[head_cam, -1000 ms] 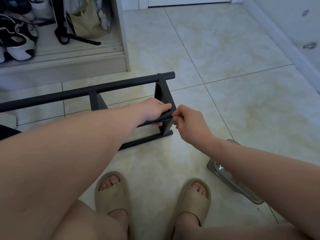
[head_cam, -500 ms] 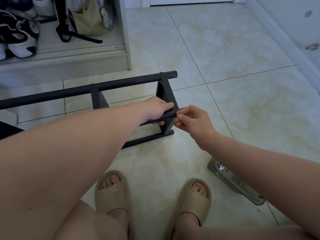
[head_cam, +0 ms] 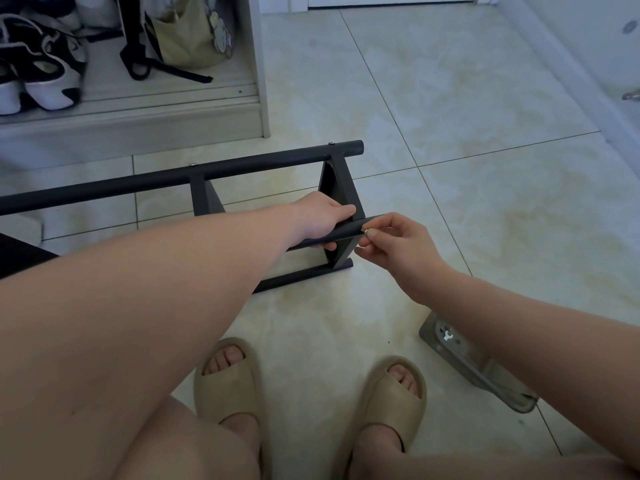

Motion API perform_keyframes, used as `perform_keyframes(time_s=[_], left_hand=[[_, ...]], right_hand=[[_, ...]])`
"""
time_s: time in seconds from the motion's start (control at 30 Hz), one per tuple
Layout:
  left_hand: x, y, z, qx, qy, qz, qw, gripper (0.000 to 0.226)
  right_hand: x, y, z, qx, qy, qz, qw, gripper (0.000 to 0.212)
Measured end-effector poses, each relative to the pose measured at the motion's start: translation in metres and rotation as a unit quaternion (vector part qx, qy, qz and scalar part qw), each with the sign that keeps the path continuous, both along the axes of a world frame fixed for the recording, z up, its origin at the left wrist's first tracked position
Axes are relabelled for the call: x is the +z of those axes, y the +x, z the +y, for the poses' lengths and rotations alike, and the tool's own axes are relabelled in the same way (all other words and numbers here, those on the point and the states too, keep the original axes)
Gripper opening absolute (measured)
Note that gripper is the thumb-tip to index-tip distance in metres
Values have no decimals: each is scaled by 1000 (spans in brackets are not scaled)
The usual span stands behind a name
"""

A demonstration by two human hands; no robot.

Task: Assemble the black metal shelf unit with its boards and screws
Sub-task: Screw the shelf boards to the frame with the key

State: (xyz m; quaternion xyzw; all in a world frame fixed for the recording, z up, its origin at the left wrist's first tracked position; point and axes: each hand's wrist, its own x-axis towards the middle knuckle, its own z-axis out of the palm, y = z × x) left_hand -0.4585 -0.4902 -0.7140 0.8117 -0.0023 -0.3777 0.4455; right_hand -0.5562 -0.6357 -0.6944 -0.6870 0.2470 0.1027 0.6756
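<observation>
Frame: we have the black metal shelf frame (head_cam: 173, 178) lying on its side on the pale tiled floor (head_cam: 450, 98). Its long round rail crosses the upper left, and a flat black end bracket (head_cam: 341, 188) stands between that rail and a lower one.
Loose tube: a black round metal tube (head_cam: 349, 231) is held against the near edge of the end bracket, above the lower rail.
Left hand: our left hand (head_cam: 318, 221) is wrapped round the tube just short of its end, fingers curled over it.
Right hand: our right hand (head_cam: 398, 244) pinches a small silvery screw (head_cam: 365, 231) between thumb and forefinger at the tube's end. The two hands are just beside each other, not touching.
Step, as we judge it: starting the screw by finger where tube meets bracket.
Risk, misalignment: if our left hand lets the tube sag or roll, the holes may not line up, and the screw could enter crooked and bind.
Risk, dropped screw: the pinch looks light, so a slip would put the screw on the tiles, where it may roll under the frame.
Risk, frame shift: the frame rests unbraced on smooth tile and may slide under our push.
Spares: a clear plastic bag of hardware (head_cam: 474, 368) lies on the floor by the right forearm.
</observation>
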Motion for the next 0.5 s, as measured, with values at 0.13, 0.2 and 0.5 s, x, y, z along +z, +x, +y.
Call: perform_keyframes(time_s=[0.13,0.2,0.5], left_hand=[[-1,1,0,-1,1,2,1000,39],[-2,1,0,-2,1,0,1000,40],[-2,0,0,5,-1,-7,1000,38]], right_hand=[[2,-1,5,-36,44,18,998,15],[2,-1,7,-59,79,32,995,15],[5,-1,-10,37,-58,7,998,17]])
